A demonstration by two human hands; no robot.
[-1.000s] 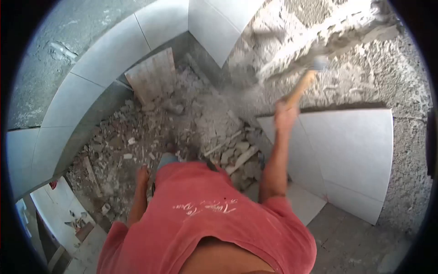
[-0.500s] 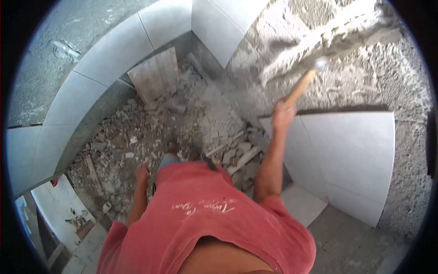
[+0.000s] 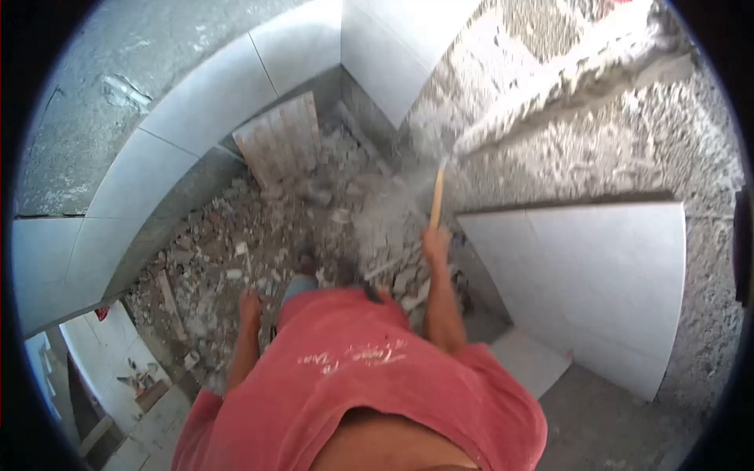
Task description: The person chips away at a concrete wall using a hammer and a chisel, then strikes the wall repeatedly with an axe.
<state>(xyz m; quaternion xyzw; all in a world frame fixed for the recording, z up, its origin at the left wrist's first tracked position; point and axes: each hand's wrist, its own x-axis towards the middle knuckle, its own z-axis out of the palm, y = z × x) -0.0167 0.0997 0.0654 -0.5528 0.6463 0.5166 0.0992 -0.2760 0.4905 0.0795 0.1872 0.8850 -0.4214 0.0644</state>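
My right hand [image 3: 436,243] is wrapped round the wooden handle of a hammer [image 3: 437,196]. The hammer's blurred head is at the rough mortar wall [image 3: 565,149], near the left end of a long groove, with pale dust around it. Low at my left side hangs my left hand [image 3: 250,302], above the rubble; its fingers are too small and unclear to read. Broken tile and mortar rubble [image 3: 220,259] covers the floor around my feet.
A board [image 3: 279,137] leans in the far corner. White tiles [image 3: 169,114] line the curved left wall, and large tiles [image 3: 597,267] cover the lower right wall. Small tools [image 3: 140,378] lie on a pale slab [image 3: 110,345] at the lower left.
My right hand and the hammer have swung left and down along the wall, from above the right-hand tiles to the groove's left end. The view has shifted slightly.
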